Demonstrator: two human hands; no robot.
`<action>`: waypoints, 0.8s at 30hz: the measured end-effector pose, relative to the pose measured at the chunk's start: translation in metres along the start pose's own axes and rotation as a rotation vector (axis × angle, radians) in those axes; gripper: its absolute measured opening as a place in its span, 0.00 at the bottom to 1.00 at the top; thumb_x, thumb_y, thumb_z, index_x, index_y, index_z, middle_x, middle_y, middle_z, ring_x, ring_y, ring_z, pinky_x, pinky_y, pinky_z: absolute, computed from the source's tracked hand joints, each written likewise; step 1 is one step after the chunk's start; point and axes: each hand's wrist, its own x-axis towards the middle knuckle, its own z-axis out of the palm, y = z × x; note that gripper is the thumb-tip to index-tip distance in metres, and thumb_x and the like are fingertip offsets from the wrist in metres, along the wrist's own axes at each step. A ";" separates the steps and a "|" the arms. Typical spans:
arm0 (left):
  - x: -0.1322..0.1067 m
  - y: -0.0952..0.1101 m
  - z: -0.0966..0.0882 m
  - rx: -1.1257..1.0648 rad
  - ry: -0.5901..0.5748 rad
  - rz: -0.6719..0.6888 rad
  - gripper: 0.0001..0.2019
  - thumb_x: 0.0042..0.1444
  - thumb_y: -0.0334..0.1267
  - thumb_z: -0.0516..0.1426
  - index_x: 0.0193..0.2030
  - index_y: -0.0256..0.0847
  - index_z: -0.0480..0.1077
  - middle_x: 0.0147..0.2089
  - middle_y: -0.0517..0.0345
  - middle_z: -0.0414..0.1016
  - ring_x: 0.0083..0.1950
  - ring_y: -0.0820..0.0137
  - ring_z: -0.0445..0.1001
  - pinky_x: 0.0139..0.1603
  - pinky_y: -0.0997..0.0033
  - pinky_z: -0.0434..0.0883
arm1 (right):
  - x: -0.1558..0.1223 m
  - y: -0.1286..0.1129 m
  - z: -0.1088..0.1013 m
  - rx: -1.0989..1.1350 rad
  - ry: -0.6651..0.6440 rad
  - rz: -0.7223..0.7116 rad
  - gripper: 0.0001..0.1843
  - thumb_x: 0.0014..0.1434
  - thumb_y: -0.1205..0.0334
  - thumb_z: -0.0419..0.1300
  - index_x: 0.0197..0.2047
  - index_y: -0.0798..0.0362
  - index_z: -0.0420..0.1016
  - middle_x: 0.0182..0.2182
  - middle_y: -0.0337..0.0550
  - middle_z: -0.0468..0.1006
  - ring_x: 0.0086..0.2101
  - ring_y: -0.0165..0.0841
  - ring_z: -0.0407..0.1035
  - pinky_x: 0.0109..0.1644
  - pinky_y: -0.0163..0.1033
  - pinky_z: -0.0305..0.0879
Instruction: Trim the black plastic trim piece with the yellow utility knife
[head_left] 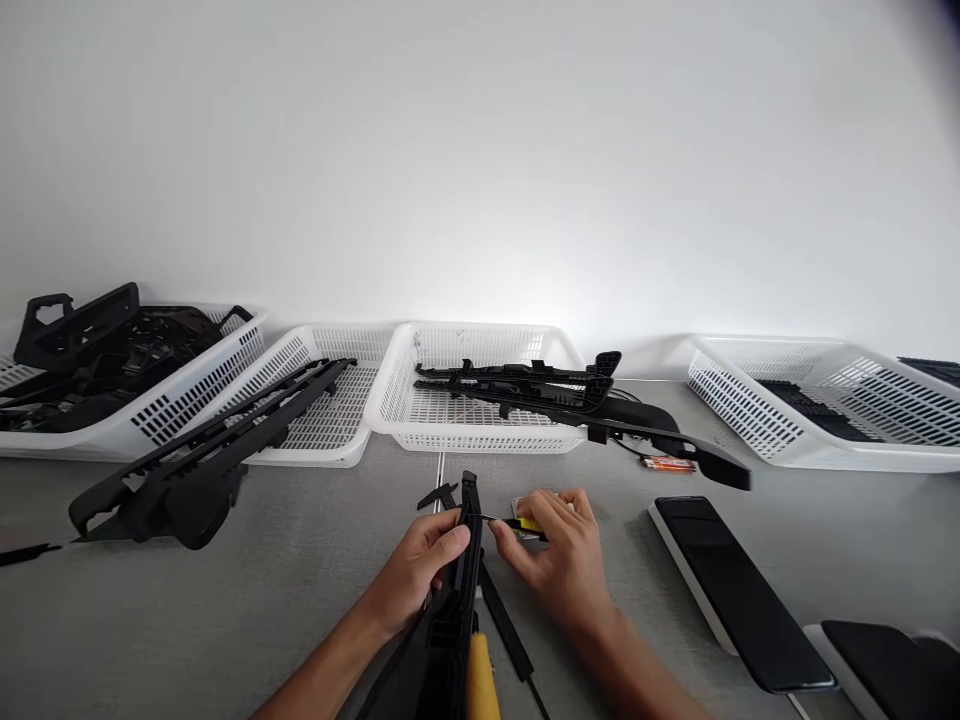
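Observation:
My left hand (pixel 422 567) is closed on a long black plastic trim piece (pixel 452 610), with the thumb pressing on its upper side. The piece stands on end, running from the bottom edge up to the middle of the picture. Between the fingers of my right hand (pixel 562 550) is a slim black tool (pixel 517 524); its thin metal tip meets the side of the trim piece near the top. A black caliper (pixel 506 620) lies behind the piece, partly covered. Beside the piece's lower end shows a yellow handle (pixel 482 680).
White baskets line the wall: one (pixel 382 420) holds black trim strips that stick out over its front, and another (pixel 885 458) has flat dark parts. Longer black strips (pixel 255 440) overhang a basket at left. Phone-like black slabs (pixel 742 590) lie at right, near an orange packet (pixel 669 464).

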 end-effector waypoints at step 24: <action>-0.001 0.005 0.009 -0.047 -0.028 0.019 0.29 0.57 0.65 0.70 0.40 0.37 0.73 0.25 0.68 0.61 0.20 0.81 0.55 0.20 0.79 0.57 | -0.007 -0.004 0.017 0.000 0.007 -0.078 0.11 0.81 0.57 0.53 0.43 0.49 0.66 0.33 0.37 0.76 0.33 0.36 0.69 0.44 0.44 0.57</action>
